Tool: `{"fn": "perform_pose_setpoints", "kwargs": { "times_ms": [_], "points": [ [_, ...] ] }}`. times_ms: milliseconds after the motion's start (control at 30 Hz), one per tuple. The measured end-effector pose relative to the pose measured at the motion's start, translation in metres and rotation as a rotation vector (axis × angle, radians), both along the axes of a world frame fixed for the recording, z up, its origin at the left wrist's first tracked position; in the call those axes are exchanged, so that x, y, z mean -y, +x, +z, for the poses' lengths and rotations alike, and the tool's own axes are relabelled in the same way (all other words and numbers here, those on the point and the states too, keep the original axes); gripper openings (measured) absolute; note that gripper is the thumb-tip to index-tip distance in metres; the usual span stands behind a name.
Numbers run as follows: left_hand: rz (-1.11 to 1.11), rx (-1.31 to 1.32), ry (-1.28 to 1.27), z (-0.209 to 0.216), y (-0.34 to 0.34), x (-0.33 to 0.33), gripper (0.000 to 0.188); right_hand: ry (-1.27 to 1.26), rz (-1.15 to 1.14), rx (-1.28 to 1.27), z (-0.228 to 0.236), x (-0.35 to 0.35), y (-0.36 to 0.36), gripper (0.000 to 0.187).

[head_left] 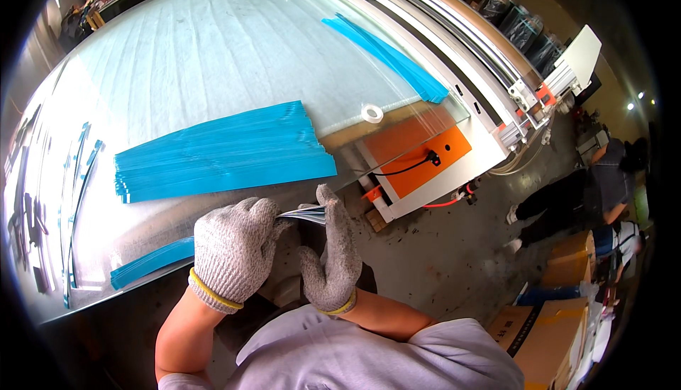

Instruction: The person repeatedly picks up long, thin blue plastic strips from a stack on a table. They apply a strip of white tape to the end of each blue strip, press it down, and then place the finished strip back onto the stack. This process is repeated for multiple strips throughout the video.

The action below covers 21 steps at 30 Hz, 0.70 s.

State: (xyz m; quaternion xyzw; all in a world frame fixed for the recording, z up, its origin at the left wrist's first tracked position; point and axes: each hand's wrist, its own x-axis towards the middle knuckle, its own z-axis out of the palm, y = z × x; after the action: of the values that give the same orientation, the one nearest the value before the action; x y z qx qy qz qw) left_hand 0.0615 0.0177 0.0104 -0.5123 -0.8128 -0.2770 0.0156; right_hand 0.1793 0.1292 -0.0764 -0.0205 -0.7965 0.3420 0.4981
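Note:
Both my hands wear grey knitted gloves with yellow cuffs. My left hand (235, 249) is closed around a bundle of thin, flat strips (308, 214), held just past the near edge of the table. Silvery edges fan out on its right side, while a blue length (152, 261) shows to the left of the fist. Against the right ends of the strips stands my right hand (332, 259), fingers stretched upward and thumb apart. Beyond my hands, a wide stack of blue strips (227, 152) lies on the glass-like tabletop (191, 49).
A smaller pile of blue strips (386, 57) lies far right, near a white tape roll (372, 113). Loose narrow strips (74, 205) lie at left. A metal rail machine (489, 71) borders the table. Another person (603, 177) and cardboard boxes (543, 340) are at right.

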Motion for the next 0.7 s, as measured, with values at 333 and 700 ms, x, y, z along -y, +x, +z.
{"fn": "perform_pose_setpoints", "kwargs": {
  "times_ms": [333, 700],
  "points": [
    [0.006, -0.033, -0.014, 0.0042, 0.0023, 0.0014, 0.011, -0.009, 0.008, -0.011, -0.0010, 0.0030, 0.0027, 0.067],
    [0.004, -0.042, -0.014, 0.0054, 0.0049, 0.0014, 0.010, -0.044, 0.051, -0.076, -0.0056, 0.0030, 0.0003, 0.067]
  ]
}}
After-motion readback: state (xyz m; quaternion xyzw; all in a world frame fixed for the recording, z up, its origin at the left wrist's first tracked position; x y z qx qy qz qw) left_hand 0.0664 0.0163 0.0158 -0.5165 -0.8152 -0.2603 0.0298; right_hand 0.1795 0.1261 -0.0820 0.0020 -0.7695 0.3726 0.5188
